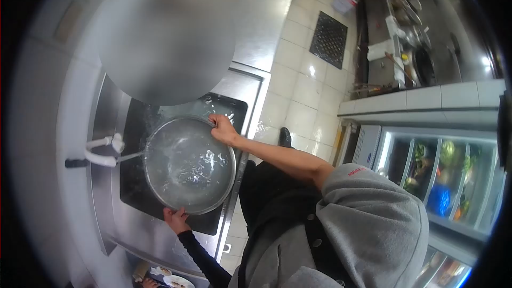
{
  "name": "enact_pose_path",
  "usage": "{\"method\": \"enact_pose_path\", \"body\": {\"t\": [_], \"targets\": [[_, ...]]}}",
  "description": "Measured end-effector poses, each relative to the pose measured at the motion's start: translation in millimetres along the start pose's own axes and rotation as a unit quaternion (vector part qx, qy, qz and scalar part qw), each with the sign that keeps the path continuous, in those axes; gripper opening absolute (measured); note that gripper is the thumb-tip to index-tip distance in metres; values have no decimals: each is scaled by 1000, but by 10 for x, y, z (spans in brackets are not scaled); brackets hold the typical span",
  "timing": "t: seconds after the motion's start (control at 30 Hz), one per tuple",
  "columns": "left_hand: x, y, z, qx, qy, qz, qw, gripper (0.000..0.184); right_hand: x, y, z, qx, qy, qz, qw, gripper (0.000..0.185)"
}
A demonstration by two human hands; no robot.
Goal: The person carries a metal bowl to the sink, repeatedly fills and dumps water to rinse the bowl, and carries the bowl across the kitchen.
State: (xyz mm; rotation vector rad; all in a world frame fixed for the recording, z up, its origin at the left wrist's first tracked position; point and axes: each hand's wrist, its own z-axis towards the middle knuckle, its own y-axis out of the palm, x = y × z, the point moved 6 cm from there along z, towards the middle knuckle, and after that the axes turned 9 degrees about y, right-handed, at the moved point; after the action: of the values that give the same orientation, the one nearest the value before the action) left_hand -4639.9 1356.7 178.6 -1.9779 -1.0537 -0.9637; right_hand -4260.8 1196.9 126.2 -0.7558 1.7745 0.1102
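Observation:
A large round metal bowl [186, 176] with rippling water in it sits over the dark sink basin [130, 176]. My right hand [223, 129] is closed on the rim at the upper right. At the lower rim, my left hand [176, 220], below a black sleeve, grips the edge with its thumb on top and its other fingers partly hidden. From the white tap [104, 149] on the wall side, a stream of water reaches the bowl's near rim. Splashes show around the bowl's upper edge.
A steel counter [261, 21] adjoins the sink, partly hidden by a round blurred patch. Behind me are a tiled floor [298, 80] with a black mat [329, 40], a glass-front fridge [442, 181] with vegetables, and a cooking line with pans. Plates [178, 281] lie at the bottom edge.

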Motion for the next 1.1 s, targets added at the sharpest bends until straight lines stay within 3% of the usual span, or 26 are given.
{"method": "enact_pose_path", "body": {"t": [0.2,0.37,0.5,0.6,0.8,1.0,1.1], "targets": [[761,630,-479,11,78,51,996,30,-366,-1102,-231,53,-7,99,994,12],[1037,1461,-951,-39,139,31,989,30,-312,-2226,-353,104,-47,71,991,12],[1142,2291,-1274,-50,153,62,985,30,-315,-3320,-553,156,-22,132,979,14],[1036,3051,-1358,-117,153,64,979,29,33,-4039,-534,223,-33,118,967,14],[655,4526,-1436,-231,137,56,962,28,699,-5279,-713,307,54,69,948,10],[43,5874,-1102,-334,137,104,927,25,2077,-5822,-490,361,123,95,919,10],[-432,6490,-868,-331,129,139,924,24,2814,-5894,-233,370,150,136,907,15]]}}
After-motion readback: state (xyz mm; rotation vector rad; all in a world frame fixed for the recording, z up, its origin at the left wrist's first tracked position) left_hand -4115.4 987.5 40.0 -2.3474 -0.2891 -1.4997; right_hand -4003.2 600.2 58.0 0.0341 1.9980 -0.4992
